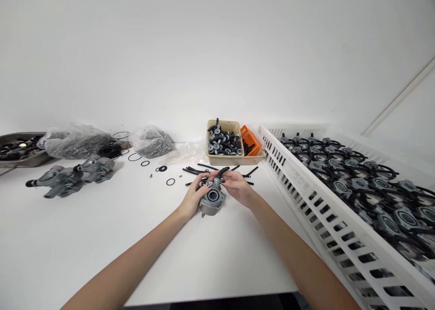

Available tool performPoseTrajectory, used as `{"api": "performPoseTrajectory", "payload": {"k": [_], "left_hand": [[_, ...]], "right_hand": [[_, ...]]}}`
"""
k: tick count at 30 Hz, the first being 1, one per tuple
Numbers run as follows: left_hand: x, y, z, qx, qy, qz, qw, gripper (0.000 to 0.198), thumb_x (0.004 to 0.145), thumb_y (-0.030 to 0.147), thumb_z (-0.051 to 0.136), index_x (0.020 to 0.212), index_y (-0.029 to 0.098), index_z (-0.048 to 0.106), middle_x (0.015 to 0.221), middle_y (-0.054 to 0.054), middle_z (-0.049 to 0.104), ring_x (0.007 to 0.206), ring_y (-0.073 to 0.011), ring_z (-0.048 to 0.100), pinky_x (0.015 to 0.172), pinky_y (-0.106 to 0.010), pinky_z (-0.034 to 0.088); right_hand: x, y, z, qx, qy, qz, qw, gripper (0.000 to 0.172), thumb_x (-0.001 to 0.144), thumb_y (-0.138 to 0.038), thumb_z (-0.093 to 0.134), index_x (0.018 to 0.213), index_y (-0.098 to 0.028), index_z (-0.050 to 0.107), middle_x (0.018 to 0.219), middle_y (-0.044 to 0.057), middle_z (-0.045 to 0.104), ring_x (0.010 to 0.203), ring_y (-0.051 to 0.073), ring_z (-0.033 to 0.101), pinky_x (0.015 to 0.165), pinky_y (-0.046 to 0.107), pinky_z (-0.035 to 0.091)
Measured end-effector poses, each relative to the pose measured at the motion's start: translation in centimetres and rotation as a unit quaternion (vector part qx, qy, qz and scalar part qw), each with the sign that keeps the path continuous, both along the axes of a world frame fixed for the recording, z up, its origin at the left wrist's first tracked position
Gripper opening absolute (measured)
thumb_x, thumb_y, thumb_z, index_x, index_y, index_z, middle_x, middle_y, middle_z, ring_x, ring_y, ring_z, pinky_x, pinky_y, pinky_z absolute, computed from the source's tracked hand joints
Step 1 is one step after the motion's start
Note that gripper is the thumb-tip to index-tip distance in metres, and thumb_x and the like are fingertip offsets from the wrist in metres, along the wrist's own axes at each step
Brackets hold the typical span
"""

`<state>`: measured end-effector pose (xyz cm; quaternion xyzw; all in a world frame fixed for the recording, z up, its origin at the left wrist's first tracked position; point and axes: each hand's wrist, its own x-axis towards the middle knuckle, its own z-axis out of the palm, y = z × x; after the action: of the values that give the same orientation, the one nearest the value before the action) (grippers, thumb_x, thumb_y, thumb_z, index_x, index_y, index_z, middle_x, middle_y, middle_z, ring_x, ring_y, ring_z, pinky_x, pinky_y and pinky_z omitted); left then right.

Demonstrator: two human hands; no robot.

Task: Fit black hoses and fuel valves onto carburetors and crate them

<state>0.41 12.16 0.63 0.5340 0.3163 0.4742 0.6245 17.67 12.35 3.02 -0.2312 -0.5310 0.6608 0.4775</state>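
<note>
A grey metal carburetor [212, 200] is held upright over the middle of the table, its round bore facing me. My left hand [196, 193] is closed around its left side, with the thumb near the top. At the upper right, the fingers of my right hand [235, 186] pinch the carburetor's cap, from which a black rubber boot [223, 171] sticks up. The exact grip of the right fingertips is partly hidden. Just behind both hands lie several short black hoses [204, 167] on the table.
A white crate [306, 183] of carburetors fills the right. Behind stand a beige bin [225, 160] of caps and an orange basket [255, 142]. Further left are loose carburetors [61, 181], bubble-wrapped bags [151, 141], black rings [170, 181] and a metal tray [37, 159].
</note>
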Motion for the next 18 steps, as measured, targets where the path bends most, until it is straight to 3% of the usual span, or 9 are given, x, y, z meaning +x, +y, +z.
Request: {"api": "performPoseTrajectory", "payload": {"k": [5,11,18], "left_hand": [[-0.06,-0.01,-0.04,0.001,0.014,0.01,1.0,0.051,0.074,0.046,0.068,0.116,0.02,0.055,0.098,-0.006,0.066,0.082,-0.0201,0.063,0.071,-0.03,0.048],[0.07,-0.1,0.07,0.005,0.011,0.023,1.0,0.05,0.072,0.047,0.07,0.112,0.02,0.057,0.112,-0.009,0.064,0.094,-0.0239,0.063,0.075,-0.031,0.049],[0.2,-0.26,0.36,0.047,0.049,0.004,0.998,0.047,0.073,0.044,0.07,0.108,0.019,0.055,0.102,-0.007,0.065,0.089,-0.0227,0.063,0.075,-0.031,0.048]], "right_hand": [[0.01,0.04,-0.08,0.01,-0.024,-0.005,1.0,0.037,0.071,-0.037,0.074,0.103,-0.021,0.068,0.101,0.007,0.07,0.095,0.022,0.061,0.077,0.032,0.045],[-0.05,-0.16,0.31,0.005,-0.034,-0.002,0.999,0.042,0.071,-0.04,0.075,0.108,-0.021,0.067,0.108,0.008,0.069,0.102,0.023,0.061,0.089,0.037,0.045],[-0.02,-0.12,-0.07,0.007,-0.061,0.01,0.998,0.04,0.072,-0.038,0.074,0.108,-0.021,0.069,0.11,0.008,0.068,0.102,0.023,0.061,0.09,0.038,0.045]]}}
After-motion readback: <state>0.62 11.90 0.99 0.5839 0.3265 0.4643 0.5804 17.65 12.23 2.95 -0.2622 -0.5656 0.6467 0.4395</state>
